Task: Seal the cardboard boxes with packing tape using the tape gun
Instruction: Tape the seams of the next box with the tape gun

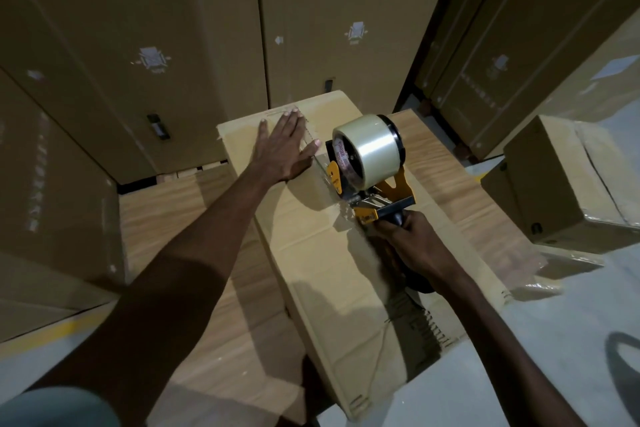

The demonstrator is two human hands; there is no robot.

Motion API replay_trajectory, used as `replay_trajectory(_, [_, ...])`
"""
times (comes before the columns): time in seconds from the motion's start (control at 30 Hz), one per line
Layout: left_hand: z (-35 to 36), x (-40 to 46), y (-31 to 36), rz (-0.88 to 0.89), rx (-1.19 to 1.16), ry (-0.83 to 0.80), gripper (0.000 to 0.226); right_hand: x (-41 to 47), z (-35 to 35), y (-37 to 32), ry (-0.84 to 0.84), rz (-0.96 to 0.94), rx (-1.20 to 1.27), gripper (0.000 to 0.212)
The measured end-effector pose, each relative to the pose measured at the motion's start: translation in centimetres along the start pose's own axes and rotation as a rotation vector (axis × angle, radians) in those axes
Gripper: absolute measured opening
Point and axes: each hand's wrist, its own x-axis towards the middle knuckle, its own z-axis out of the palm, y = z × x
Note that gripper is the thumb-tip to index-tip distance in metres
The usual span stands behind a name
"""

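Observation:
A long cardboard box (311, 246) lies in front of me on flattened cardboard. My left hand (284, 146) presses flat on its far end, fingers straight, beside the taped seam. A yellow tape gun (367, 177) with a big roll of clear tape (369, 146) sits on the box top along the seam. My right hand (412, 239) grips its black handle from the near side. A shiny strip of tape runs on the seam between my left hand and the gun.
Tall brown cartons (166, 55) stand close behind and to the left. A smaller box (561, 184) wrapped in film sits on the floor at right. Flattened cardboard sheets (194, 253) lie under the box. Grey floor (554, 340) shows at lower right.

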Motion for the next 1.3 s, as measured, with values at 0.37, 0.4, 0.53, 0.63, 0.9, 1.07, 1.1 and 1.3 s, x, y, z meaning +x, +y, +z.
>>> replay_trajectory(0.37, [-0.3,-0.6,1.5,-0.089,0.053,-0.014,0.075,-7.2,-1.9,3.6,0.020,-0.035,-0.041,0.028])
replay_trajectory(0.4, [-0.4,-1.1,1.9,-0.098,0.073,-0.005,0.072,-7.2,-1.9,3.7,0.022,-0.038,-0.040,0.029])
replay_trajectory(0.53, [-0.1,-4.4,4.5,-0.063,0.016,-0.031,0.070,-6.8,-1.9,3.8,0.027,-0.045,-0.025,0.034])
replay_trajectory(0.63, [0.8,-6.6,5.7,-0.068,-0.048,-0.027,0.075,-7.1,-2.0,3.5,0.008,-0.075,-0.010,0.044])
replay_trajectory(0.9, [1.0,-7.0,5.9,-0.102,-0.009,-0.026,0.074,-8.6,-2.3,5.3,-0.004,-0.123,-0.035,0.032])
replay_trajectory(1.07, [1.2,-7.0,6.1,-0.129,0.017,-0.033,0.076,-13.3,-3.4,8.1,-0.022,-0.114,-0.019,0.030])
replay_trajectory(1.1, [1.2,-7.1,6.3,-0.141,0.028,-0.029,0.075,-14.3,-3.4,8.6,-0.019,-0.108,-0.009,0.029])
replay_trajectory(1.3, [1.0,-10.7,10.6,-0.139,0.019,-0.035,0.069,-16.2,-3.7,10.5,0.003,-0.117,0.026,0.031])
